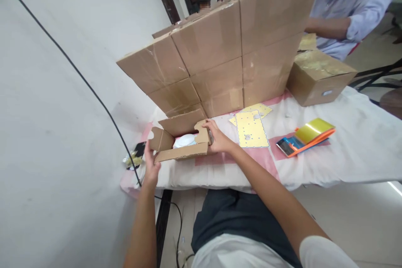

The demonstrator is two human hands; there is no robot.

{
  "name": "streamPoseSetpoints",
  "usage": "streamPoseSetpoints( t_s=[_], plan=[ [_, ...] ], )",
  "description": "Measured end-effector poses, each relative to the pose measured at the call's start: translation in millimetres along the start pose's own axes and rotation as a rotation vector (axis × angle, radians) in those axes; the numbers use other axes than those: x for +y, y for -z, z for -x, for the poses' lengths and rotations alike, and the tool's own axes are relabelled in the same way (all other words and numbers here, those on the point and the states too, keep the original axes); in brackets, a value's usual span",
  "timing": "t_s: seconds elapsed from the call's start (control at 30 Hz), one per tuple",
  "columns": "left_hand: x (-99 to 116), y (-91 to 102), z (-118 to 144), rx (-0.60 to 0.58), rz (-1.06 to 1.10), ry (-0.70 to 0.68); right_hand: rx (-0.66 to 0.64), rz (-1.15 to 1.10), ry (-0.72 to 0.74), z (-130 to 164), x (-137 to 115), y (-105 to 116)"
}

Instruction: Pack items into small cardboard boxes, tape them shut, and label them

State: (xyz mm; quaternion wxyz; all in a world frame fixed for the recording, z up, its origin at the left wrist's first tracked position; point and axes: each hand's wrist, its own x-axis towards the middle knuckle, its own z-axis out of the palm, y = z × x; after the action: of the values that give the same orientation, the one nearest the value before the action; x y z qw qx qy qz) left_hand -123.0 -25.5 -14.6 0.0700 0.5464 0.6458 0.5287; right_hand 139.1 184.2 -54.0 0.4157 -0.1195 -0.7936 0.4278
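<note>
A small cardboard box (176,153) stands on the cloth-covered table with its flaps up. Inside it lies a rounded white and pale-blue item (185,140) whose kind I cannot make out. My left hand (151,166) grips the box at its left end, the thumb by the front corner. At the other end, my right hand (217,137) is closed around the right end flap, fingers over its top edge. To the right of the box lie yellow scalloped, dotted sheets (252,130).
Behind the box rises a wall of stacked, taped cartons (216,63). A tape dispenser (306,137) lies on the right, below a closed carton (320,77). Another person in a light shirt (361,12) sits beyond. A black cable (78,75) hangs along the left wall.
</note>
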Motion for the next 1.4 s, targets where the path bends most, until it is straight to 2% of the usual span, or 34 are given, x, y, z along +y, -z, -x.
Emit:
streamPoseSetpoints(
  t_s=[0.07, 0.2, 0.27, 0.4, 0.53, 0.7, 0.87, 1.0, 1.13, 1.2, 1.3, 1.4],
  plan=[
    [1, -9.0, 9, -0.063, 0.044, -0.044, 0.006, -0.005, 0.033, -1, -4, 2],
    [7, -16.7, -1, -0.040, 0.021, -0.019, -0.028, -0.074, 0.041, -2, -13, 9],
    [6, -16.9, -9, 0.054, 0.029, 0.027, -0.045, -0.164, -0.002, -3, -13, 11],
    [-2, -24.4, -20, 0.325, 0.087, 0.110, -0.015, -0.269, -0.056, -9, -6, 13],
    [-5, -37.9, -25, 0.417, 0.175, 0.121, 0.058, -0.182, -0.054, -11, -7, 20],
    [-6, -40.3, -27, 0.380, 0.219, 0.187, 0.042, -0.055, 0.019, -8, -16, 16],
    [-9, -42.2, -26, 0.336, 0.152, 0.142, 0.037, 0.111, -0.006, -7, -13, 0],
    [-6, -52.3, -27, 0.378, 0.002, 0.144, 0.119, 0.005, -0.055, -4, -9, -5],
    [1, -57.4, -29, 0.397, -0.264, 0.073, 0.114, -0.167, -0.075, -1, -10, 0],
    [10, -56.8, -30, 0.353, -0.392, 0.003, 0.114, -0.185, -0.056, -1, -12, 4],
    [29, -57.8, -31, 0.246, -0.571, -0.085, 0.118, -0.089, 0.014, -1, -13, 10],
    [47, -65.3, -30, 0.006, -0.636, -0.115, 0.141, 0.061, 0.081, -2, -13, 12]
  ],
)
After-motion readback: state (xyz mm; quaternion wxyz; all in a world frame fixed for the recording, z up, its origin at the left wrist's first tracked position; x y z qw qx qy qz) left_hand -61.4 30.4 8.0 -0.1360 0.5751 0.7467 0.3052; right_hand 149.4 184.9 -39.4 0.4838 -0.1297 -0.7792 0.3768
